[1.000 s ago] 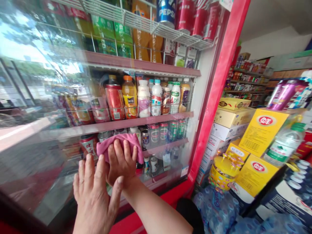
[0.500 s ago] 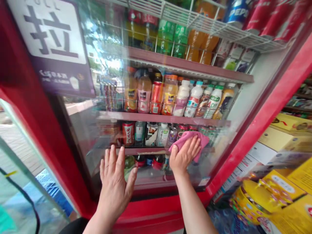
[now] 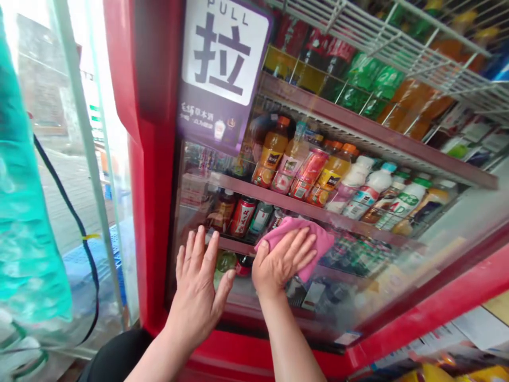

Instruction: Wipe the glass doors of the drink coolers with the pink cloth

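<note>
A pink cloth (image 3: 320, 241) lies against the glass door (image 3: 246, 297) of a red drinks fridge. My right hand (image 3: 280, 260) presses it to the glass, palm down, with the thumb at the cloth's left edge. To the left, my left hand (image 3: 199, 281) is open, its fingers stretched up and the thumb apart, with nothing in it. It is at the lower left of the glass; whether it touches cannot be told. Behind the glass, a red can (image 3: 243, 216) stands above and between the hands. The cloth hides some of the drinks on that shelf.
Bottles (image 3: 330, 172) stand on the middle shelf, with soda bottles (image 3: 361, 79) above. A purple-and-white pull sign (image 3: 225, 58) is on the door's upper left. The red frame (image 3: 153, 159) borders the glass. Left are a turquoise object (image 3: 29, 223) and a black cable (image 3: 89, 254); boxes (image 3: 449, 339) stand at lower right.
The view has turned left and tilted. My right hand and the pink cloth have slid left across the glass, closer to my left hand. The left hand stays open.
</note>
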`<action>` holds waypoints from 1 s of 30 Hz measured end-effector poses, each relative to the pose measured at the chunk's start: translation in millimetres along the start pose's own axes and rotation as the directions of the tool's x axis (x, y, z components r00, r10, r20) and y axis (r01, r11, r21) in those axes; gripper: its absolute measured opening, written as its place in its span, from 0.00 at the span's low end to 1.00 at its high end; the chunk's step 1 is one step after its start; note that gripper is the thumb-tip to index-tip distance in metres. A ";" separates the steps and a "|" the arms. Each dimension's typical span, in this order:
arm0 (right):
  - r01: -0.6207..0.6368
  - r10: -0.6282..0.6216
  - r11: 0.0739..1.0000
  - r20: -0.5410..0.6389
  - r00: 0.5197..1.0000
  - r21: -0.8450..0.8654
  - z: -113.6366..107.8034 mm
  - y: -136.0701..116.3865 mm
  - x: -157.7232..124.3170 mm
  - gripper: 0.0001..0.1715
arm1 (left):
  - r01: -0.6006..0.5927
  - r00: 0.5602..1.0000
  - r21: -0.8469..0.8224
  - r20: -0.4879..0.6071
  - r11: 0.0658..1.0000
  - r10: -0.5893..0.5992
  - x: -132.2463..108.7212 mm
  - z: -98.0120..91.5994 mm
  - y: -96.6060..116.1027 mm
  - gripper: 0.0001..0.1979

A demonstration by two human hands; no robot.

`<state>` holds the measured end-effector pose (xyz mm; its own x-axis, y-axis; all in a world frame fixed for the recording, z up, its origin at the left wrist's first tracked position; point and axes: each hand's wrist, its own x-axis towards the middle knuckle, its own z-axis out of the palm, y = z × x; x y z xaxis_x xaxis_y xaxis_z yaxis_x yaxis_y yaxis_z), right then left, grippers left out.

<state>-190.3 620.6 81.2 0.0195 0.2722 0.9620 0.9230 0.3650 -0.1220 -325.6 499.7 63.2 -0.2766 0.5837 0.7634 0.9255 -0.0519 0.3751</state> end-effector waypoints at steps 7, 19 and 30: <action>0.232 -0.235 0.960 0.001 0.972 0.156 21.8 -72.8 -2.8 0.40 | 0.052 0.998 0.036 -0.023 0.998 -0.051 -5.5 -13.3 -19.8 0.40; 0.687 -0.778 0.588 0.064 0.626 0.427 14.1 -43.4 23.8 0.38 | 0.023 0.999 0.108 -0.050 0.994 -0.018 0.7 -38.2 -6.9 0.39; 0.805 -0.860 0.510 0.176 0.479 0.303 -23.2 91.6 69.1 0.36 | -0.022 1.000 0.070 -0.008 0.997 0.023 -3.2 -23.9 6.2 0.40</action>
<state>-95.4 652.2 142.1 -0.8523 -0.0264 0.5224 0.3700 0.6755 0.6379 -325.1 478.1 75.7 -0.2573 0.5757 0.7761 0.9474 -0.0077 0.3198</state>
